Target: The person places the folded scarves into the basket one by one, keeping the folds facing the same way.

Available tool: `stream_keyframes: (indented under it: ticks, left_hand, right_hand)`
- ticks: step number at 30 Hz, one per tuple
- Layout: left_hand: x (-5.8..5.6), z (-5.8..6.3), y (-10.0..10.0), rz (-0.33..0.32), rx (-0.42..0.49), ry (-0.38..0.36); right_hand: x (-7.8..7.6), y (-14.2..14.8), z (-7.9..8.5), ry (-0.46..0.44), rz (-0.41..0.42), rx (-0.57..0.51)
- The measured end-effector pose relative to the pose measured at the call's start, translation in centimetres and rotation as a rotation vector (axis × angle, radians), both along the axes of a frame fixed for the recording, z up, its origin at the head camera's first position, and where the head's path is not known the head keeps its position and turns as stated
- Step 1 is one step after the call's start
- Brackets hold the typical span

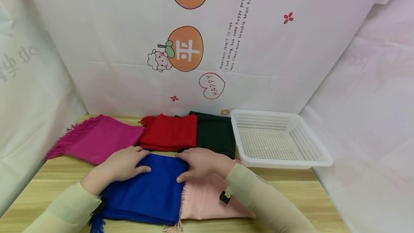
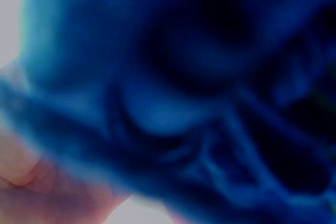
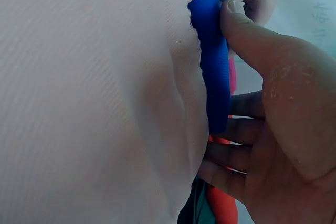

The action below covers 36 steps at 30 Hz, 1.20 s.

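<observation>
A folded blue scarf [image 1: 145, 190] lies at the near middle of the table. My left hand [image 1: 126, 164] rests on its far left corner, thumb on top and fingers toward the far edge. At the far right corner my right hand [image 1: 202, 163] touches it. In the right wrist view the right thumb [image 3: 257, 40] meets the blue edge [image 3: 212, 51], with the other fingers extended. Beneath the right arm lies a folded pink scarf [image 1: 210, 200], side by side with the blue one. Blurred blue cloth [image 2: 157, 77] fills most of the left wrist view.
Behind the hands lie a magenta scarf [image 1: 103, 137], a red scarf [image 1: 171, 132] and a dark green scarf [image 1: 215, 134], all folded. A white plastic basket [image 1: 278, 163] stands at the back right. White printed cloth [image 1: 258, 46] walls the table at the back and sides.
</observation>
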<state>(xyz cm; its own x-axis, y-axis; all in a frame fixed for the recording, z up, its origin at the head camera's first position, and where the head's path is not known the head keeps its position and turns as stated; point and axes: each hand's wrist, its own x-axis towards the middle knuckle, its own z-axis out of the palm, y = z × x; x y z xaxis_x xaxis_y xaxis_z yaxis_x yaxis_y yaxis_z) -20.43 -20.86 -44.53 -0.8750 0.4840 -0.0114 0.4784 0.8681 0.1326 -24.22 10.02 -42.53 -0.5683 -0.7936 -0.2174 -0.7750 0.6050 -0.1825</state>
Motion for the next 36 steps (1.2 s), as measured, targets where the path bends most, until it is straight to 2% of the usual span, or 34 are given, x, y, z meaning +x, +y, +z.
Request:
stream_keyframes:
  ticks: [15,25,36]
  left_hand:
    - [-1.0,-0.2,0.4,0.003,-0.012,0.002]
    - [-1.4,-0.3,0.6,0.012,-0.014,-0.017]
    - [-1.3,0.3,1.2,0.032,-0.062,-0.057]
  right_hand:
    - [-0.9,-1.7,-0.5,0.018,-0.004,0.062]
    - [-1.0,-2.2,-1.3,-0.005,-0.057,0.059]
    - [-0.8,-2.6,-2.2,0.071,-0.061,0.09]
